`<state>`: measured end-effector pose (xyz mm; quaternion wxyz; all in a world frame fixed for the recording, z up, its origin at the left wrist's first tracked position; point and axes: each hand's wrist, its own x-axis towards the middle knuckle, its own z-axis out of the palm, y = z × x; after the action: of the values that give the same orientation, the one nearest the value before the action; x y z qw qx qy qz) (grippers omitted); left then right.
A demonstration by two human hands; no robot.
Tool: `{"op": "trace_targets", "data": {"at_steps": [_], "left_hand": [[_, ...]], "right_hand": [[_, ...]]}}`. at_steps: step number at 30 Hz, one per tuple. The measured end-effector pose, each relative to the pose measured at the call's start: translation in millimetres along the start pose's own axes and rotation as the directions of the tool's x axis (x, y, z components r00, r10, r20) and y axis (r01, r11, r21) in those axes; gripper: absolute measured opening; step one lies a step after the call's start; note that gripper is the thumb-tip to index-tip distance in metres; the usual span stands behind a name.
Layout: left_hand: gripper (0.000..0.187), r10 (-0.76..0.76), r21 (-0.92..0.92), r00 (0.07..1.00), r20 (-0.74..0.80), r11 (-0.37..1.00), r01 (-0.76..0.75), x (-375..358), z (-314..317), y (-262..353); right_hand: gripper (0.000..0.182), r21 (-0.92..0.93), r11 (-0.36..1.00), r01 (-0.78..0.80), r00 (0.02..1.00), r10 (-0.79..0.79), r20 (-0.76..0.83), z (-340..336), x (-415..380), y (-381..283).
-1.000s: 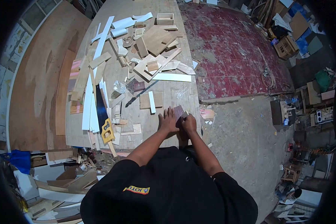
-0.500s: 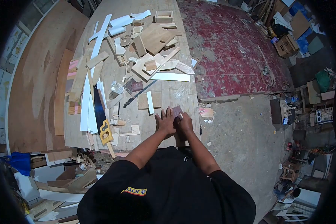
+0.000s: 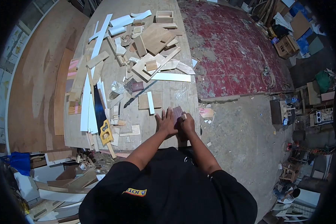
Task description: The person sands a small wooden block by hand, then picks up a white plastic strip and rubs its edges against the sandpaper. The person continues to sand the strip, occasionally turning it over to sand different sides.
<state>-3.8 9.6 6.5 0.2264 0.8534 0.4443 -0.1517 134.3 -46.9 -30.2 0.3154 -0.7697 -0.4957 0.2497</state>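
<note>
You are pressing your left hand (image 3: pixel 165 125), fingers spread flat, on the dark wood piece (image 3: pixel 177 111) at the desk's (image 3: pixel 175 95) near edge, steadying it; your right hand (image 3: pixel 187 122) fingers are pinching a small pale block (image 3: pixel 183 116) against it.

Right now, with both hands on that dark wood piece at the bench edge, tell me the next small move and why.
Probably keep the left hand pressed flat and push the small pale block in the right hand along the dark wood piece again. Both hands sit on it at the workbench edge, so the piece looks pinned for rubbing; what the block is cannot be told.
</note>
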Motion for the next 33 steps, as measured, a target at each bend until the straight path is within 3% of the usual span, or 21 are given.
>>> {"op": "trace_targets", "data": {"at_steps": [4,6,7,10,12,14,16,19,23,25,29,31,33], "left_hand": [[0.124,-0.007,-0.049,1.000,-0.001,0.999,0.007,-0.3,0.6,0.1],[0.126,-0.017,0.002,0.999,-0.046,1.000,0.017,12.5,20.4,-5.5],[0.129,-0.021,0.053,0.996,-0.086,0.998,0.026,12.8,22.7,-5.3],[0.129,-0.016,0.073,1.000,0.002,0.997,0.016,4.7,8.5,-2.3],[0.128,-0.012,0.027,1.000,0.019,1.000,0.012,1.1,1.5,-1.0],[0.127,-0.003,-0.013,1.000,0.028,1.000,0.003,2.5,-3.2,0.6],[0.126,-0.014,-0.005,1.000,0.027,1.000,0.014,4.4,2.9,-0.7],[0.127,-0.007,0.116,0.995,-0.100,0.993,0.018,14.0,26.8,-7.1],[0.126,0.012,0.128,0.997,-0.075,0.992,-0.002,4.1,14.0,-5.1],[0.123,0.026,0.078,1.000,-0.016,0.997,-0.025,3.8,5.1,-2.4],[0.124,0.014,0.101,1.000,-0.012,0.995,-0.013,-0.9,-2.0,0.9],[0.124,0.023,0.077,0.999,-0.023,0.997,-0.021,-1.1,-2.4,1.0],[0.123,0.019,0.094,0.999,-0.048,0.995,-0.014,5.6,8.6,-1.4]], "right_hand": [[0.017,-0.064,0.998,-0.019,0.997,0.014,-0.078,-6.5,-26.7,11.4],[0.017,0.061,0.996,0.070,0.995,-0.065,-0.077,0.3,-35.8,12.0],[0.018,0.063,0.987,0.149,0.979,-0.138,-0.151,7.7,-30.4,7.8],[0.018,0.003,0.999,0.054,0.996,-0.053,-0.077,13.8,1.7,7.5],[0.016,-0.004,0.992,0.122,0.978,-0.121,-0.168,9.0,8.7,15.2],[0.033,-0.084,0.996,-0.022,0.998,0.016,-0.067,-3.5,-1.4,20.5],[0.032,-0.069,0.997,-0.017,0.998,0.013,-0.058,-8.3,-27.4,18.0],[0.018,0.053,0.976,0.211,0.970,-0.202,-0.134,8.7,-40.2,12.1],[0.019,0.030,0.986,0.161,0.978,-0.156,-0.138,24.7,8.2,7.9],[0.018,-0.037,0.999,0.037,0.991,-0.041,-0.127,15.2,20.7,7.3],[0.019,-0.048,0.991,0.124,0.980,-0.130,-0.149,3.6,-26.0,31.1],[0.020,-0.049,0.997,0.055,0.998,-0.056,-0.004,-5.0,-52.3,28.8],[0.021,-0.080,0.994,0.068,0.998,-0.069,-0.014,-2.1,-44.5,21.7]]}}
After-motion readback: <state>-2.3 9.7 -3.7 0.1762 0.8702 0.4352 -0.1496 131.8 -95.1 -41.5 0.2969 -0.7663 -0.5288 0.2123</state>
